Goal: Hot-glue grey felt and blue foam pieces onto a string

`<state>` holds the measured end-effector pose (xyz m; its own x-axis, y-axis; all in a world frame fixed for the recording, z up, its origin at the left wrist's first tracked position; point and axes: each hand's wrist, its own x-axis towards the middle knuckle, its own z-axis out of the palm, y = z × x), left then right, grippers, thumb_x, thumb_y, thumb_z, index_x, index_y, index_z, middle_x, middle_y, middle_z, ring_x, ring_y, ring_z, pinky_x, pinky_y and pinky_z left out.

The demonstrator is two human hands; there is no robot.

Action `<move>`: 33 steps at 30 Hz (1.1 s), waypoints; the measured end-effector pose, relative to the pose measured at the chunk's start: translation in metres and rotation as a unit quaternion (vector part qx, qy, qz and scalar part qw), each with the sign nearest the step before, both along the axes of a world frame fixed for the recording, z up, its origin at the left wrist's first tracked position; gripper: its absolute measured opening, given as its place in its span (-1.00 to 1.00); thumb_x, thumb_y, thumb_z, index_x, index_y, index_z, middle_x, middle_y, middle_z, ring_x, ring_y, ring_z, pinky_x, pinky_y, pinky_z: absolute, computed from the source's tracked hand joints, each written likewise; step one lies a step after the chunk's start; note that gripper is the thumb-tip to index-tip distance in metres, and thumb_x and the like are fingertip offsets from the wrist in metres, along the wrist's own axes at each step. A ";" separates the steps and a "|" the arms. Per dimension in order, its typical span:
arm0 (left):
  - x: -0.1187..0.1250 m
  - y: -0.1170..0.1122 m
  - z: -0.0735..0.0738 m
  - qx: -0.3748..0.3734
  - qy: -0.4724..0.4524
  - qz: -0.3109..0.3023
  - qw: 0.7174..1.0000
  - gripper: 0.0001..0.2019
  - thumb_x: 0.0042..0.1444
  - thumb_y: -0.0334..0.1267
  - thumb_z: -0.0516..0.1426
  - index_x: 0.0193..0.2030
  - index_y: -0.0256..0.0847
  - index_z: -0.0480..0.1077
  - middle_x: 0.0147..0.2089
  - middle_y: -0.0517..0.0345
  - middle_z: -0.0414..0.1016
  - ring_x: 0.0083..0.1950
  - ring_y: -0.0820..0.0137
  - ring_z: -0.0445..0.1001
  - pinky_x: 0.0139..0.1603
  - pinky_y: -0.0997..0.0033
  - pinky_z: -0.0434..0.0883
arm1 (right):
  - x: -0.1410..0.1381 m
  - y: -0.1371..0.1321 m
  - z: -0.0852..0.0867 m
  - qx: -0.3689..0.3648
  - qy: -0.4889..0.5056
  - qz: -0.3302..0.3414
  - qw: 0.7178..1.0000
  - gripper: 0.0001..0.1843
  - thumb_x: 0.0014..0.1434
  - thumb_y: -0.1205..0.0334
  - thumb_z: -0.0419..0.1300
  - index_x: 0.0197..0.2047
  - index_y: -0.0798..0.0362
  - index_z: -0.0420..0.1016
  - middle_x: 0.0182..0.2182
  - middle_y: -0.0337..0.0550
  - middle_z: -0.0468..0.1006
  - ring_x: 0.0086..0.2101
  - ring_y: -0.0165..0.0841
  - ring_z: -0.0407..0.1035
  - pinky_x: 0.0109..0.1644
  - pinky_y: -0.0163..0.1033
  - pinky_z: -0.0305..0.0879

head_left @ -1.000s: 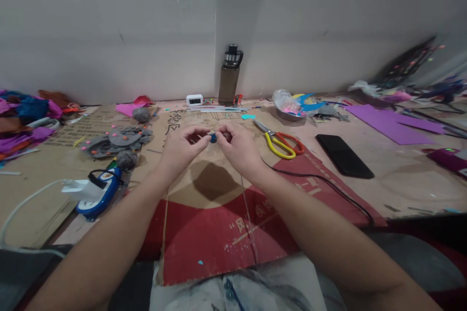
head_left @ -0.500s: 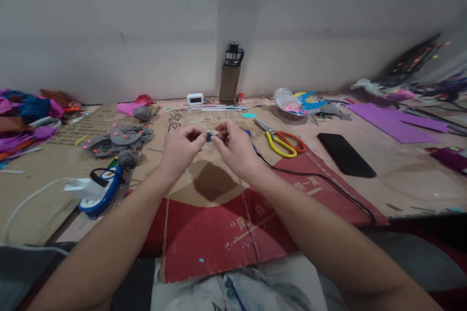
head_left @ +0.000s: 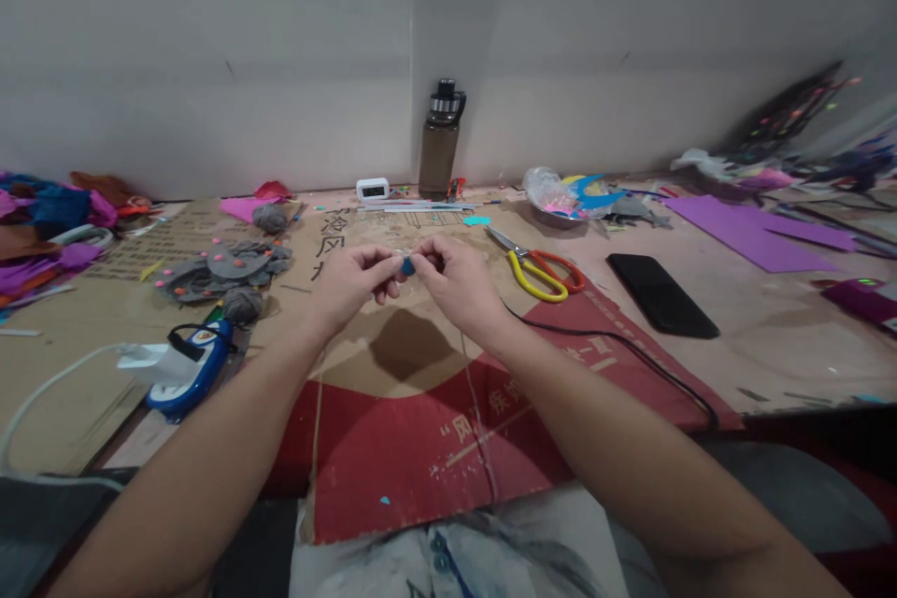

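Over the cardboard sheet [head_left: 382, 355], my two hands meet fingertip to fingertip around a small blue piece [head_left: 407, 266]. My left hand [head_left: 361, 280] pinches its left side between thumb and forefinger. From the right, my right hand [head_left: 452, 280] grips the same piece with thumb and fingers. Most of the piece is hidden by my fingertips, so its exact kind does not show. Right of my right hand lie scissors [head_left: 536, 271] with one yellow and one orange handle, and a black cable [head_left: 617, 336] runs out from beneath that hand.
A dark bottle [head_left: 440, 145] stands against the wall, beside a small white digital clock [head_left: 373, 191]. A bowl of scraps [head_left: 557, 210], a black phone [head_left: 660, 295] and purple sheets [head_left: 757, 234] lie right. Grey felt pieces [head_left: 224, 271] and a blue power strip [head_left: 192, 374] are left.
The blue piece has turned between my fingertips and shows a brighter face. My left hand's lower fingers have uncurled a little below it. The view has shifted slightly.
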<state>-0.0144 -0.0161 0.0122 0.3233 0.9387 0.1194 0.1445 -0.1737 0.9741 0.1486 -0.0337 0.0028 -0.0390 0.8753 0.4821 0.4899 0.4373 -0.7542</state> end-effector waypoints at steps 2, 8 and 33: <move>-0.003 0.004 -0.001 -0.049 -0.056 -0.021 0.997 -0.66 0.05 -0.01 0.17 -0.27 -0.30 0.50 -0.42 0.04 0.50 -0.51 0.45 0.44 -0.56 0.50 0.30 | 0.001 0.001 0.000 -0.003 -0.002 -0.004 1.000 -0.84 0.15 0.24 0.07 -0.42 0.06 0.40 -0.55 -0.27 0.37 -0.50 -0.44 0.19 -0.36 -0.28 0.09; -0.004 0.003 -0.001 0.082 0.092 0.035 0.992 -0.68 0.01 -0.04 0.21 -0.21 -0.23 0.55 -0.35 0.05 0.56 -0.42 0.43 0.45 -0.46 0.49 0.35 | 0.001 -0.001 0.001 -0.006 -0.037 -0.006 0.999 -0.85 0.14 0.28 0.07 -0.45 0.05 0.38 -0.55 -0.28 0.35 -0.48 -0.44 0.20 -0.35 -0.28 0.08; -0.023 0.017 -0.002 0.196 0.082 0.242 0.947 -0.87 -0.02 -0.24 0.14 -0.44 -0.24 0.45 -0.58 0.27 0.40 -0.58 0.53 0.32 -0.51 0.55 0.23 | 0.003 -0.084 0.034 -0.054 0.129 0.309 0.941 -0.54 0.25 0.15 0.04 0.22 -0.19 0.26 -0.15 -0.15 0.46 -0.20 -0.35 0.37 -0.14 -0.21 0.35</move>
<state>-0.0369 0.0007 0.0098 -0.0890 0.8761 0.4739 0.4434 -0.3912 0.8064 0.1518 -0.1175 0.0366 -0.4496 0.7682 0.4557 -0.0387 0.4930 -0.8692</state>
